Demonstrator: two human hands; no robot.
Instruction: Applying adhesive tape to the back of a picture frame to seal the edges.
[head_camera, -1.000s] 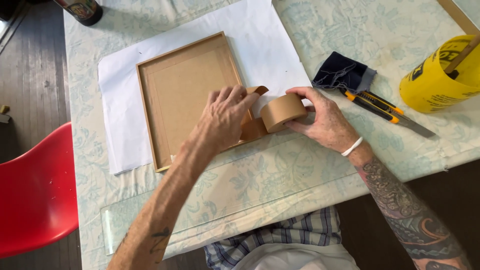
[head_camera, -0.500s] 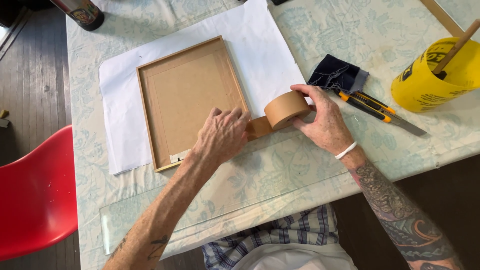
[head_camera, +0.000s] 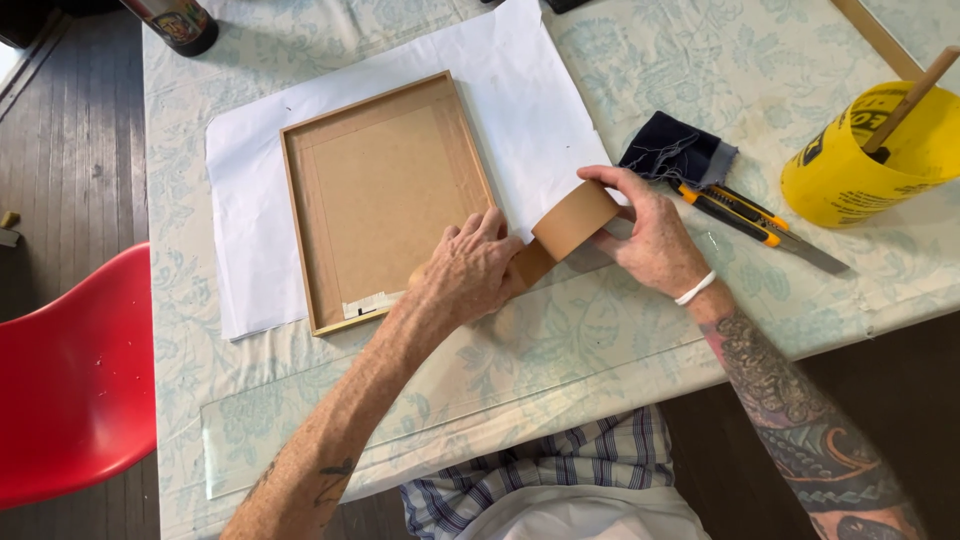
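A roll of brown paper tape stands on edge, gripped by the right hand's fingers around its rim, a short strip running out from it under the left hand's fingers. Beneath those left fingers lies a wooden picture frame, face down, its brown backing board up and its near right corner covered by them.
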